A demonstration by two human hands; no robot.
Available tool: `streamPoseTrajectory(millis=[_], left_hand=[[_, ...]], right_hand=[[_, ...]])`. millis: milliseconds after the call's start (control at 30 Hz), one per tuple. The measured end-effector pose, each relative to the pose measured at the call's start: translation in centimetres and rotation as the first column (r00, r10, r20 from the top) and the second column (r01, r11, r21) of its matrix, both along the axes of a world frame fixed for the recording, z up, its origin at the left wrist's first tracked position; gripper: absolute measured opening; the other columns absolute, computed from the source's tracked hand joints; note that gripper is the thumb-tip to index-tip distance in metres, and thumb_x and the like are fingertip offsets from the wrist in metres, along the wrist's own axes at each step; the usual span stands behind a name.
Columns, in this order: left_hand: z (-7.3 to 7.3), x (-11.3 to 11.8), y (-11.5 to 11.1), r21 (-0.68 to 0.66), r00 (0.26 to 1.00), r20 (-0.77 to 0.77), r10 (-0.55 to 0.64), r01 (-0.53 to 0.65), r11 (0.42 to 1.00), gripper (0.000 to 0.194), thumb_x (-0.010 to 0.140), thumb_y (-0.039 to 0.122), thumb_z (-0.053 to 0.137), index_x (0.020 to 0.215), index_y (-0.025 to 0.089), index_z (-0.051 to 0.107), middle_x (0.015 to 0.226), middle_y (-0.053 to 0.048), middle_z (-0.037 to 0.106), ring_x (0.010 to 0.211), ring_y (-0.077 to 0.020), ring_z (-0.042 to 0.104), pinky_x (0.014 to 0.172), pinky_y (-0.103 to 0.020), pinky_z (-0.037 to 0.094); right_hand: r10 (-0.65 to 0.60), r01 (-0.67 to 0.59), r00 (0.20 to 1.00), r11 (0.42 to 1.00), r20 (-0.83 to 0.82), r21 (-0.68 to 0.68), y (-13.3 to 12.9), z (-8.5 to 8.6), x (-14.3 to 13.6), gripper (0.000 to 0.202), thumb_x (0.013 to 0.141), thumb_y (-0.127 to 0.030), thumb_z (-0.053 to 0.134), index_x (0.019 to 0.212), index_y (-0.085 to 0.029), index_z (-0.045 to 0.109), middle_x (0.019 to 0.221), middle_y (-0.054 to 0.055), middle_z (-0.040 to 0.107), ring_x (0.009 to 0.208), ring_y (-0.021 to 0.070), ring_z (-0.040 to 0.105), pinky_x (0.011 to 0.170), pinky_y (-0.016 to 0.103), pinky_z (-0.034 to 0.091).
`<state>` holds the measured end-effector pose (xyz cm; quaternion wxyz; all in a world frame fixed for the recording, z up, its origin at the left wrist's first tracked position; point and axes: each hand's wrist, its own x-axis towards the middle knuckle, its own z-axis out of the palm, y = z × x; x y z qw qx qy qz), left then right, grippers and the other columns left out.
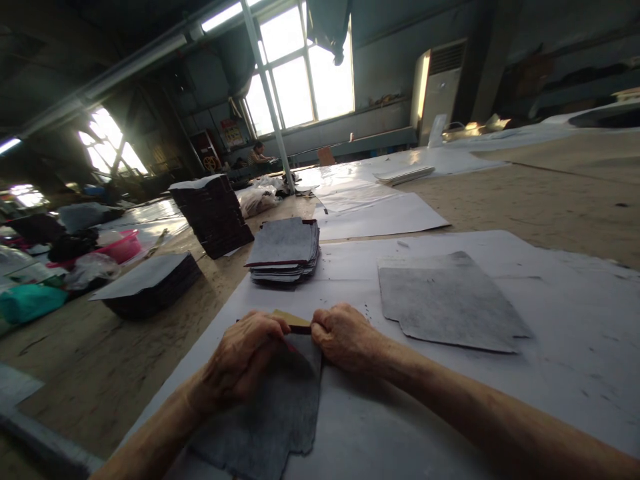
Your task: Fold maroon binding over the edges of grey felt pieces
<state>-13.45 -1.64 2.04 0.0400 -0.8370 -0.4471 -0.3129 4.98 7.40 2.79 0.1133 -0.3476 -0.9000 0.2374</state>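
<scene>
Clerk: What could go wrong here?

Inspector: In this judgement, uneven pressure from the 2 hands could skew or crease the dark strip (300, 329) at the far edge of the grey sheet (295, 413). A light left hold could let the sheet slide on the white paper (400, 413).

Clerk: State of the grip?

Inspector: The right hand (345, 337) pinches the strip's right end, at the sheet's far right corner. The left hand (245, 353) bends over the strip's left part; its knuckles hide whether it clenches or only presses.

Clerk: And the sheet's position?

Inspector: Mostly on the near side of the grip, partly beneath the left hand. The yellow piece (286, 317) shows just beyond the strip, between both hands.
</scene>
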Motion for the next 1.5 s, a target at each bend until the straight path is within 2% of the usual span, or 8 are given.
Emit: streamPoseTrajectory(millis=[267,433,567,767,900,1067,1200,1500], left_hand=[[4.5,-3.0,-1.4,-0.216,0.907,0.375,0.193,-0.117,0.969,0.009,0.081,0.024,0.054,0.08,0.017,0.059,0.068,-0.002,0.057,0.056,-0.0116,0.049,0.043,-0.017,0.037],[2.4,-0.7,1.7,-0.462,0.946,0.242,0.217,-0.084,0.883,0.011,0.08,0.024,0.054,0.08,0.016,0.062,0.071,0.0,0.059,0.063,-0.0125,0.053,0.056,-0.02,0.042],[0.8,0.5,3.2,-0.507,0.964,0.183,0.194,-0.076,0.858,0.01,0.081,0.021,0.052,0.08,0.016,0.061,0.075,0.001,0.06,0.071,-0.0129,0.055,0.066,-0.021,0.042],[0.7,0.3,3.2,-0.533,0.974,0.147,0.17,-0.066,0.844,0.007,0.081,0.019,0.051,0.082,0.016,0.057,0.074,0.002,0.058,0.07,-0.0122,0.053,0.066,-0.021,0.04],[0.5,0.5,3.0,-0.538,0.969,0.162,0.187,-0.072,0.84,0.009,0.082,0.021,0.05,0.084,0.016,0.057,0.078,0.0,0.06,0.073,-0.0136,0.054,0.068,-0.023,0.041],[0.2,0.7,2.9,-0.553,0.949,0.215,0.232,-0.077,0.83,0.011,0.081,0.025,0.052,0.083,0.016,0.057,0.079,0.0,0.061,0.075,-0.0139,0.056,0.07,-0.023,0.042],[0.7,-0.6,2.9,-0.596,0.937,0.206,0.284,-0.11,0.795,0.018,0.076,0.03,0.06,0.087,0.016,0.059,0.08,0.0,0.061,0.074,-0.0145,0.054,0.068,-0.022,0.042],[3.0,-6.6,1.4,-0.736,0.907,0.116,0.405,-0.195,0.648,0.022,0.077,0.034,0.055,0.08,0.014,0.063,0.07,0.001,0.058,0.066,-0.0127,0.052,0.062,-0.021,0.038]], right_hand=[[0.069,-0.071,0.992,0.997,0.104,0.019,0.0,0.3,-0.2,0.026,0.082,-0.017,0.041,0.08,-0.011,0.066,0.076,0.011,0.065,0.059,0.0127,0.053,0.052,0.023,0.029],[0.117,-0.123,0.984,0.992,0.133,0.034,0.0,0.2,0.1,0.026,0.085,-0.014,0.039,0.09,-0.011,0.064,0.084,0.011,0.065,0.067,0.0146,0.056,0.059,0.024,0.034],[0.155,-0.16,0.978,0.987,0.14,0.021,0.1,0.1,0.1,0.02,0.082,-0.009,0.044,0.091,-0.01,0.062,0.091,0.011,0.063,0.074,0.0169,0.057,0.067,0.027,0.038],[0.17,-0.165,0.985,0.979,0.034,-0.116,0.6,0.0,0.2,0.012,0.084,-0.021,0.051,0.083,-0.012,0.06,0.079,0.002,0.061,0.071,0.0124,0.056,0.07,0.029,0.044],[0.071,-0.096,0.992,0.961,-0.105,-0.26,0.3,0.0,0.5,0.044,0.094,-0.029,0.023,0.08,-0.011,0.061,0.064,0.002,0.061,0.057,0.0093,0.054,0.055,0.02,0.04],[-0.128,0.075,0.981,0.943,-0.148,-0.325,-0.4,-0.2,0.1,0.027,0.075,-0.043,0.054,0.078,-0.018,0.065,0.069,0.001,0.061,0.062,0.0121,0.052,0.052,0.021,0.034],[-0.208,0.143,0.967,0.92,-0.145,-0.364,-0.6,-0.4,-0.3,0.018,0.073,-0.032,0.052,0.075,-0.019,0.064,0.064,0.0,0.058,0.059,0.0115,0.05,0.052,0.021,0.033],[-0.204,0.138,0.97,0.91,-0.133,-0.392,-0.3,-0.5,-0.6,0.015,0.073,-0.028,0.05,0.072,-0.018,0.061,0.058,0.0,0.055,0.055,0.0114,0.049,0.053,0.023,0.032]])
